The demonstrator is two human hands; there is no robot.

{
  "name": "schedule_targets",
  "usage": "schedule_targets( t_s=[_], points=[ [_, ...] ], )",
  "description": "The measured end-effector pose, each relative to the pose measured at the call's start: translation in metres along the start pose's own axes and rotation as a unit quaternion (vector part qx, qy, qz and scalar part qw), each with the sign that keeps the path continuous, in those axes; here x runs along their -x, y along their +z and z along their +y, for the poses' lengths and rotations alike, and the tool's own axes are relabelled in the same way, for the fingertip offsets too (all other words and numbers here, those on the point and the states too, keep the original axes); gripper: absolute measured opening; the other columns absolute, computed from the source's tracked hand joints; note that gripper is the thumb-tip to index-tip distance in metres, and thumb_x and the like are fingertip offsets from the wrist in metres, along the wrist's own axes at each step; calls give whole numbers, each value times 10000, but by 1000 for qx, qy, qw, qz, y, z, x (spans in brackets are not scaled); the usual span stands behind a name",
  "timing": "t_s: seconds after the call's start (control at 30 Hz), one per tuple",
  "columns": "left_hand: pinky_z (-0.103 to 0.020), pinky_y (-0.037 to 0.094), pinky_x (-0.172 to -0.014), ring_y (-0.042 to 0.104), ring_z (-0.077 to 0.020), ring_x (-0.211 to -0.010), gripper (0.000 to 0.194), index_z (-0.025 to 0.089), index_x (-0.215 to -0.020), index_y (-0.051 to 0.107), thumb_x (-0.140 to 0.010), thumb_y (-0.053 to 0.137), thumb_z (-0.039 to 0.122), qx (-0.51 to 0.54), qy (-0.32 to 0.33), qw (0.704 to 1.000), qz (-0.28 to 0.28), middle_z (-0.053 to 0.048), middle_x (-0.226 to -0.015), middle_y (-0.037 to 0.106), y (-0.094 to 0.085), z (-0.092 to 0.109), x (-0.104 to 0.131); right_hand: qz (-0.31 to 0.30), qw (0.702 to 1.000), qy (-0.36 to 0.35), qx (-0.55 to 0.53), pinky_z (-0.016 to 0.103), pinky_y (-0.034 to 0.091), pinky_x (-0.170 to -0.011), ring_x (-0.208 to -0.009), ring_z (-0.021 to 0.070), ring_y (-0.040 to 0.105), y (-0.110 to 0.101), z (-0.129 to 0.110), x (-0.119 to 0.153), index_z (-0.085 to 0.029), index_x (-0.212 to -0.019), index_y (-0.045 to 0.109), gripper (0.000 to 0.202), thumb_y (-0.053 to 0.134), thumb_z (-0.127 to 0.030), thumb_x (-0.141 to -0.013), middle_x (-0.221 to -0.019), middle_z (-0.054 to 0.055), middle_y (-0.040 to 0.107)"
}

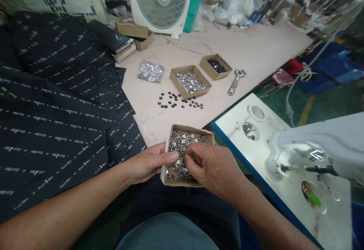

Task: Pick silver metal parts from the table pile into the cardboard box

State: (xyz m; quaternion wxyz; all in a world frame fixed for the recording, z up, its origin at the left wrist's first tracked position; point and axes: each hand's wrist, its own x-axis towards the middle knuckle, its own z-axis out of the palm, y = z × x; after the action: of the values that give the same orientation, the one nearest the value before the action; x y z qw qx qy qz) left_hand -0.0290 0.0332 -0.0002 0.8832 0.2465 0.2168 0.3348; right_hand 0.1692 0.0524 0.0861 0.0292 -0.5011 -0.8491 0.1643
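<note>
A small cardboard box (209, 138) full of silver metal snap parts (182, 143) sits at the near edge of the pink table, partly over my lap. My left hand (149, 162) grips its left wall, thumb over the rim. My right hand (212, 170) reaches into the box with fingers curled down among the silver parts; whether it has pinched any is hidden by the fingers.
Black printed fabric (57, 102) covers the table's left. Farther back lie loose black snaps (178, 101), a box of silver parts (190, 81), a box of black parts (215, 66), a bag of silver parts (150, 71), a wrench (236, 81) and a fan (160, 1). A white press machine (315, 149) stands right.
</note>
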Motion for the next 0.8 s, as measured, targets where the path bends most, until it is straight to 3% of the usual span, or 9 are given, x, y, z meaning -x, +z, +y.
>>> schedule_targets(
  t_s=[0.27,0.6,0.8],
  points=[
    [-419,551,-946,747,-257,-944,535,137,-1252,686,-839,833,443,6,2,1000,2,-167,-1115,788,0,0,1,-7,1000,-26,-5,302,334,-647,-698,155,618,-3,3,6,-235,-844,689,104,601,-222,-896,-808,-16,734],
    [-414,542,-954,737,-253,-954,528,139,-1234,695,-832,841,449,-3,5,1000,-1,-160,-1111,785,0,-2,-1,-12,999,-6,30,293,260,-602,-622,143,543,1,-1,4,-228,-801,662,93,652,-254,-890,-669,-24,656],
    [-441,536,-964,741,-268,-952,538,140,-1244,686,-835,834,456,-11,8,1000,-1,-167,-1123,781,0,0,-1,-20,1000,-3,6,276,282,-584,-608,137,537,-1,0,2,-229,-802,678,115,630,-251,-904,-677,-21,661]
  ],
)
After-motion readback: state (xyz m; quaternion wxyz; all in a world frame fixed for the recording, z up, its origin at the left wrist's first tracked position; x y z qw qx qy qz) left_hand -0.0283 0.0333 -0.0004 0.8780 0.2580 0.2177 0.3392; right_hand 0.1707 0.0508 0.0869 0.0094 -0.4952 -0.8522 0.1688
